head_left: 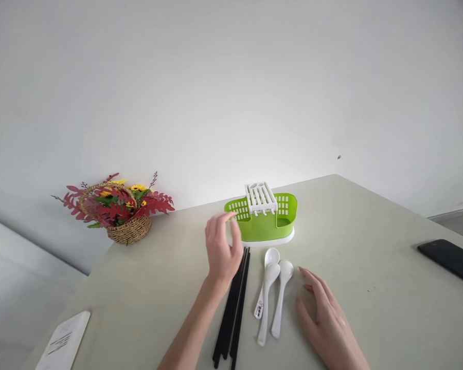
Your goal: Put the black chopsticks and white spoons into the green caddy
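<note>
My left hand [220, 249] is raised in front of the left end of a green cutlery caddy [260, 232]. Its thumb and fingers are apart, with nothing seen between them; I cannot tell whether it touches the caddy. A slotted white rack [261, 197] sits across the caddy's middle, over a white base. Several black chopsticks [237, 308] lie on the table beside and partly behind my left forearm. Three white spoons [270, 277] are grouped to their right, two of them overlapping. My right hand [324, 313] rests on the table right of the spoons, open and holding nothing.
At the back left stands a wicker basket [129, 231] of red leaves and yellow flowers. A black phone [449, 259] lies near the right edge of the pale table [370, 246]. A white printed object [64, 341] is at the front left. A wall rises behind.
</note>
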Motion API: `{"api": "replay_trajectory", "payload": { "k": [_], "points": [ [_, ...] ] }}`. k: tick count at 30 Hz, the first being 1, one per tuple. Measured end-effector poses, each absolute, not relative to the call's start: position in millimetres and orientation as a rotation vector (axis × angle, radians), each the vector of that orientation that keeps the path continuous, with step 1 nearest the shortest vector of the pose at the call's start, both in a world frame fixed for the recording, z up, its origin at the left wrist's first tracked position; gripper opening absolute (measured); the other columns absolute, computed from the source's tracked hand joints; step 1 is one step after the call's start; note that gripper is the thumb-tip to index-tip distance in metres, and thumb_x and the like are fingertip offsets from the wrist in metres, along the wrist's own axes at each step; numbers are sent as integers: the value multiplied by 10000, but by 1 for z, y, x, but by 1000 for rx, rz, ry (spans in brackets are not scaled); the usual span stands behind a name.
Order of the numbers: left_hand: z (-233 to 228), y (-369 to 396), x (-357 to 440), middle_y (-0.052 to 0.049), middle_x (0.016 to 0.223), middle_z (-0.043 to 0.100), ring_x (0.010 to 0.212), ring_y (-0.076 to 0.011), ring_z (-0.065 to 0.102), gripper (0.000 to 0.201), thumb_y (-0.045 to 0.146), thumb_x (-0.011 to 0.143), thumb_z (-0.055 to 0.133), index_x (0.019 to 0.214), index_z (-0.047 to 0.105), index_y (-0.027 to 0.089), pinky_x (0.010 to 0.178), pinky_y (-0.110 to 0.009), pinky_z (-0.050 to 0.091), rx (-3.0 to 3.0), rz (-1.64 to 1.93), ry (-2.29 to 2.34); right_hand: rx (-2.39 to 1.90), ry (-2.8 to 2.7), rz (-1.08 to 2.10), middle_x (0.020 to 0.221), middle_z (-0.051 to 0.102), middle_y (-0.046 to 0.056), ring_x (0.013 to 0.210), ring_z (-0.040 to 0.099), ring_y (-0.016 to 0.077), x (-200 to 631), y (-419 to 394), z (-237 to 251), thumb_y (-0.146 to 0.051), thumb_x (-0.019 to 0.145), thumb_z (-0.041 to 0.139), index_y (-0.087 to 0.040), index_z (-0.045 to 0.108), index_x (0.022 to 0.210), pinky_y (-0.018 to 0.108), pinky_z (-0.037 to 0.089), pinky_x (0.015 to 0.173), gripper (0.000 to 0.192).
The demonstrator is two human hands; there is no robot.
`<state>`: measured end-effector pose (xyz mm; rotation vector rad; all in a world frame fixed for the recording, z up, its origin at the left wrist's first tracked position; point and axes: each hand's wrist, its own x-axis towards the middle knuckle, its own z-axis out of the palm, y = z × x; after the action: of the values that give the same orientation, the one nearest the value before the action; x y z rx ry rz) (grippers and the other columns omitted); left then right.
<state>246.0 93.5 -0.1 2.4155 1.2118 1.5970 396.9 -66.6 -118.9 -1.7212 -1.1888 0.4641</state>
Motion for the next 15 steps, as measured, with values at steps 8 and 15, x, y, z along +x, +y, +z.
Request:
{"api": "replay_trajectory", "payload": {
  "k": [8,15],
  "points": [
    [-77,129,170,31,632,565,571,-142,528,379,550,960,471,790,546,220,562,-241,390,1843,1139,1515,-1789,-1192,411,1458,548,54,1200,635,264,396,-65,-119,-450,1005,381,-319,483,1393,450,536,1005,422],
    [-82,123,161,49,597,555,553,-121,495,394,516,960,500,702,522,220,587,-237,355,2263,715,1355,-1856,-1135,430,1436,575,51,1146,661,251,401,-62,-123,-496,991,412,-315,506,1376,389,566,882,435]
  ]
}}
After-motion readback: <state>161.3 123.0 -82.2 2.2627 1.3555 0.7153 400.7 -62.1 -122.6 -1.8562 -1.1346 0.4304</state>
